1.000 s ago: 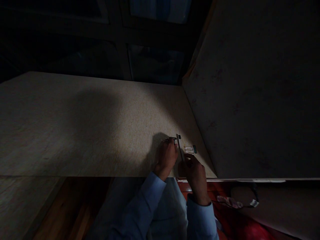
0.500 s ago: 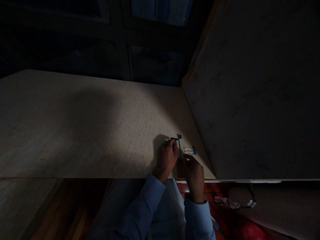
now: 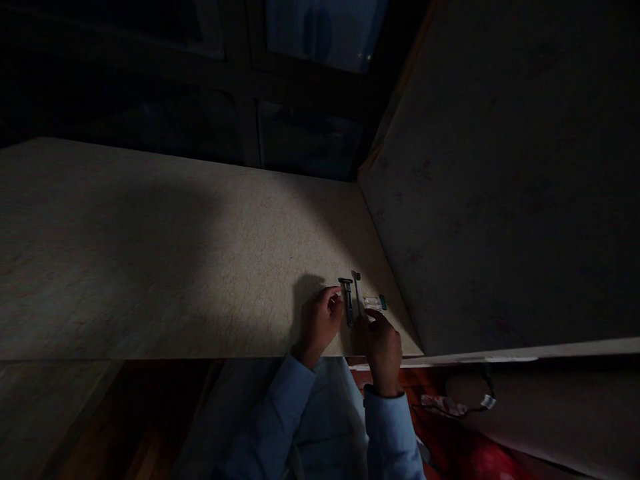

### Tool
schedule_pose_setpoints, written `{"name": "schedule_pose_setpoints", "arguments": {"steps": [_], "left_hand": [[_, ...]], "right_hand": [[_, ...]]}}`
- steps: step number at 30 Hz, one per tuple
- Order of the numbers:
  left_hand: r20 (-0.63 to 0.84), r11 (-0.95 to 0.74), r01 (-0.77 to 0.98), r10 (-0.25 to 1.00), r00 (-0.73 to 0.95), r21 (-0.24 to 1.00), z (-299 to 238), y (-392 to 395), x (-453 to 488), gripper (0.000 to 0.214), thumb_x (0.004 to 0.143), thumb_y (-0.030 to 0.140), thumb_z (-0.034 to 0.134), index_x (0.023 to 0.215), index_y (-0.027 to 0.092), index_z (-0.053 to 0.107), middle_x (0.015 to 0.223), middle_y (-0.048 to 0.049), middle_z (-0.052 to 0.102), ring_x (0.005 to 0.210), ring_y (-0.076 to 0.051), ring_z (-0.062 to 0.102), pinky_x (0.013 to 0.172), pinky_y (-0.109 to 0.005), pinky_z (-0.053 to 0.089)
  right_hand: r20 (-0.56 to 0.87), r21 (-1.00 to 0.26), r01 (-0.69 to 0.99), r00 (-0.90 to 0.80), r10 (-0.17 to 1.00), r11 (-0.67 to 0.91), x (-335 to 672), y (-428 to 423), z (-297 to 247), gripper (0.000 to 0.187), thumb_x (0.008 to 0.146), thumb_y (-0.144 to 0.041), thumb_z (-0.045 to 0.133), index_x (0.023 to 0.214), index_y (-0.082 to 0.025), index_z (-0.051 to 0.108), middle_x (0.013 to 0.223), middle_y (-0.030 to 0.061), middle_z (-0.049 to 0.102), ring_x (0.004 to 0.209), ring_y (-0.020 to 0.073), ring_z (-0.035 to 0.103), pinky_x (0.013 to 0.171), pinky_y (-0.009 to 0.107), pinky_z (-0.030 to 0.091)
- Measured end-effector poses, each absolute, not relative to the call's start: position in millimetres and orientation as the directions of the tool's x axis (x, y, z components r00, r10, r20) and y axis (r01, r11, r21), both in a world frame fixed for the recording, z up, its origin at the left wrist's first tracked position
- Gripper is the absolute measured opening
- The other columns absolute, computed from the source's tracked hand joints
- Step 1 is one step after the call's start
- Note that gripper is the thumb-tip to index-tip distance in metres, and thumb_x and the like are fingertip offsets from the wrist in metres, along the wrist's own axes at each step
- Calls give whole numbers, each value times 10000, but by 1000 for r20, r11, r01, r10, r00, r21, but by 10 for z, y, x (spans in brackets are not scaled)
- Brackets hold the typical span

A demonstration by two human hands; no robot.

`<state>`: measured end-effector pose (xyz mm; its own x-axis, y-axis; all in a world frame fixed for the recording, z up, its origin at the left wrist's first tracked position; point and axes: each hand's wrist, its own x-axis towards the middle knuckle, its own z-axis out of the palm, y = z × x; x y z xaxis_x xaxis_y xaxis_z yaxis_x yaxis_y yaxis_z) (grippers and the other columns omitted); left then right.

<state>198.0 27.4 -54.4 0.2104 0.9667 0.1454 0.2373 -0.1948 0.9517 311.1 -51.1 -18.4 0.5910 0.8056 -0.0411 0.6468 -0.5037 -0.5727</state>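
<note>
My left hand (image 3: 321,323) rests on the beige tabletop (image 3: 175,267) near its front right corner, fingers curled, the tips just left of a dark T-headed tool (image 3: 347,301). What those fingers pinch, if anything, is too small to make out. My right hand (image 3: 383,344) is closed, and its thumb and fingers meet at the tool's near end. A thin pale stick (image 3: 357,285) lies right beside the tool. A small clear piece with a teal end (image 3: 376,303) lies just right of the stick.
A tall beige panel (image 3: 500,187) stands along the table's right side. Dark cabinets with glass fronts (image 3: 320,33) are behind. Below the table edge are a red surface (image 3: 465,447) and a cord with a small tag (image 3: 487,400). Light is dim.
My left hand has slid left, off the tool's head, so the whole dark tool now shows. Both hands sit slightly nearer the table edge.
</note>
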Motion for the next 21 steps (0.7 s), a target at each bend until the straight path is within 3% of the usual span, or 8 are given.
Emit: {"name": "schedule_pose_setpoints", "arguments": {"steps": [8,11,15,18,21], "left_hand": [[157,-173,241,984,84,955,-550,218,1425,274,920,324,510,1089,181,672,937,-72,743,807,-156,687,757,-271,534],[158,-159,292,987,28,943,-500,260,1142,268,902,340,513,1045,196,688,921,-68,746,774,-163,676,741,-284,527],[133,-105,269,987,-88,958,-464,297,773,271,865,374,548,1005,191,689,885,-71,744,782,-189,676,727,-301,524],[69,-51,161,992,-105,986,-432,232,618,335,835,447,611,1017,174,680,904,-85,744,826,-207,685,759,-314,532],[23,-22,-69,1000,9,997,-381,101,635,435,829,520,611,1087,174,668,1018,-103,743,942,-229,692,840,-336,540]], "right_hand": [[117,-731,609,555,823,-307,2960,-536,-76,546,870,-546,506,1064,-94,742,527,11,588,454,154,493,491,257,298],[125,-818,549,458,880,-169,2709,-469,-29,460,893,-508,536,1034,-126,750,584,22,632,501,156,544,496,245,353],[117,-913,408,302,946,-17,2284,-342,-85,332,922,-438,544,936,-168,736,780,60,719,718,182,655,631,248,468],[85,-961,275,214,973,23,1976,-276,-126,321,911,-457,576,813,-174,690,711,22,672,662,155,605,603,238,445],[62,-997,51,74,995,58,1735,-252,-111,441,894,-542,577,626,-192,586,557,-23,551,531,121,496,531,233,391]]}}
